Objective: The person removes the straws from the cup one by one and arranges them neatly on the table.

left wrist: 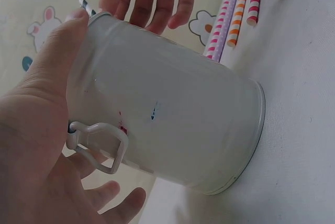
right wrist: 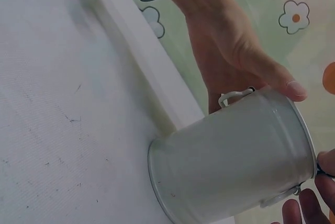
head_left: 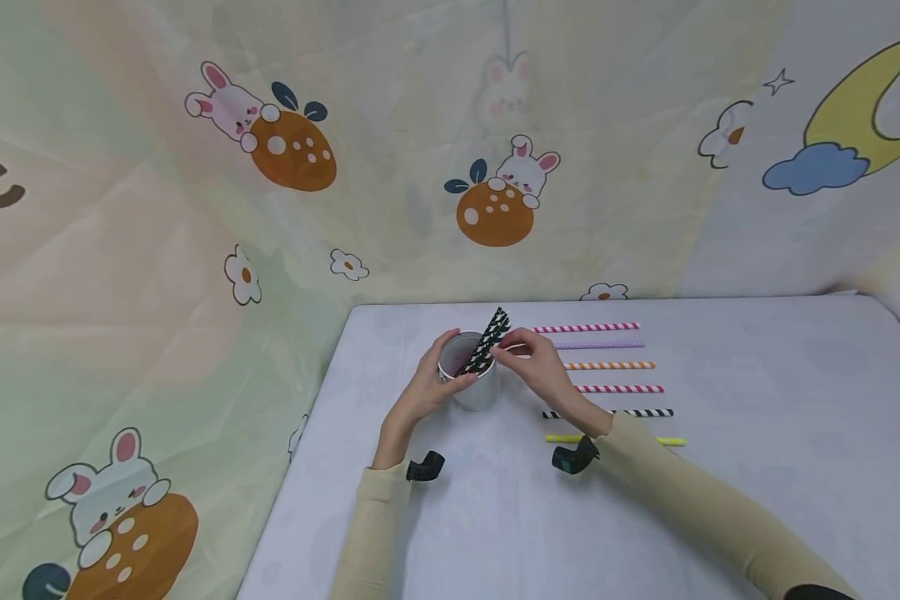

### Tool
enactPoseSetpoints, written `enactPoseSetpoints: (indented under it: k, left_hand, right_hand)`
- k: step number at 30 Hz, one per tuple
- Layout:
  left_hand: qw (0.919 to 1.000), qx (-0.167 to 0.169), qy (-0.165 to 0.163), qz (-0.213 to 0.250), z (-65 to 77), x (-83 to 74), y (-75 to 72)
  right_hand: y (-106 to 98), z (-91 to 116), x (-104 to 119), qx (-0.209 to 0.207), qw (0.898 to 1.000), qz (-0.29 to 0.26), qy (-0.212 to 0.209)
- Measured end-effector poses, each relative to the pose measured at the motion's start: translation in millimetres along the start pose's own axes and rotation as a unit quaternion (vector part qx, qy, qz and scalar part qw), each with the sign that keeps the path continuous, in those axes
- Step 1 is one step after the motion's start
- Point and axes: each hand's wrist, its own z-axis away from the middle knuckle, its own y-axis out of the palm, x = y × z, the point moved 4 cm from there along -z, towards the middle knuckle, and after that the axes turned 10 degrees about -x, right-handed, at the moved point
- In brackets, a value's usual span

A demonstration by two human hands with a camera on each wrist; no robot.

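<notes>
A small white metal bucket (head_left: 476,398) with wire side handles stands on the table. My left hand (head_left: 425,388) grips it at the rim from the left, thumb over the edge; in the left wrist view the other fingers reach around the far side. A black-and-white patterned paper straw, or a few together (head_left: 487,343), leans out of the bucket's mouth, its lower end hidden inside. At the rim's right side, my right hand (head_left: 534,365) pinches it between thumb and forefinger. The right wrist view catches only a dark bit of it between those fingertips (right wrist: 325,188).
Right of the bucket, several paper straws lie in a spaced column: pink striped (head_left: 592,327), purple (head_left: 607,345), orange striped (head_left: 615,365), another pink striped (head_left: 626,389), black striped (head_left: 652,412), and yellow (head_left: 671,442). Behind the white table (head_left: 780,400) hangs a printed cloth (head_left: 390,167).
</notes>
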Motion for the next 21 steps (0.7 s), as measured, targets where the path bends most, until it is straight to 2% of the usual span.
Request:
enactPoseSetpoints:
  k: [16,21]
  left_hand:
    - [1.0000,0.000,-0.005,-0.004,-0.1,-0.8,0.2]
    - [1.0000,0.005,-0.003,0.004,1.3,-7.7,-0.3]
  right_hand:
    - [1.3,-2.8,2.1,-0.011,1.000,-0.010,-0.002]
    - [-0.5,-3.5,4.8,-0.015,1.000,-0.018,-0.008]
